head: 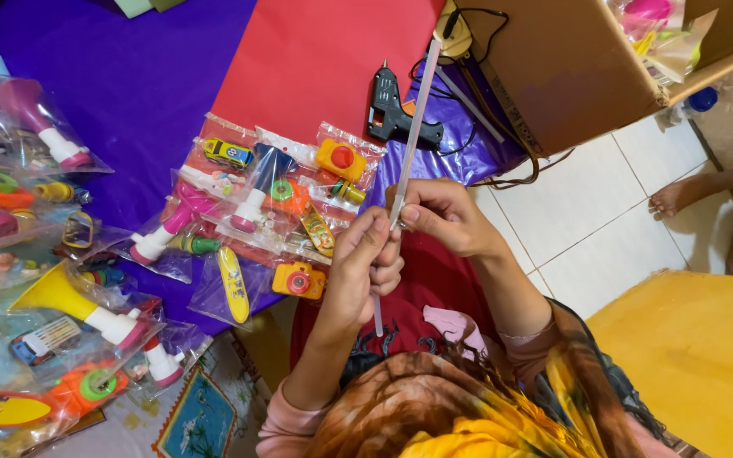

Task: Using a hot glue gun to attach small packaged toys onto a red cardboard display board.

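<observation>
Both hands met in front of the chest, forearms bent inward. The left hand [365,259] curled its fingers closed; the right hand [439,214] pinched thumb against fingertips just beside it.

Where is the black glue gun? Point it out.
In the head view, the black glue gun lies upper centre on the purple sheet, beside the red sheet, just left of the long glue stick the hands hold.
</observation>
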